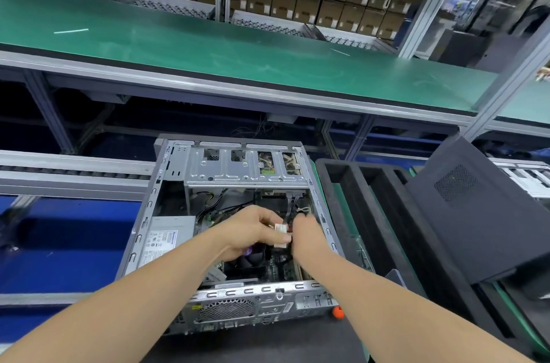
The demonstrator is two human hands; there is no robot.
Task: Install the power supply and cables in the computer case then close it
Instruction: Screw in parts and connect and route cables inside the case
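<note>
The computer case (226,231) lies on its side on the dark surface (268,342), open side up, and the person leans over it with both arms reaching in. The power supply (166,240), a grey box with a white label, already sits in the left part of the case, so I judge the job has moved on to the cables. The left hand (253,231) has its grip closed around a pale plug (281,236) with reddish wires running from it, pinched between thumb and fingers above the board. The right hand (306,236) is just beside it, touching the wires; its fingers curl away from me, so whether its grip is closed on them I cannot tell. Black cables (293,205) hang from under the metal drive cage (244,166) at the far end.

The plug, as I read it, must next be lined up with its socket on the board and pushed straight down. That calls for steadying the wires clear of the fan (253,258) below.

The black side panel (476,208) leans against a foam tray (372,213) to the right, not yet fitted.
</note>
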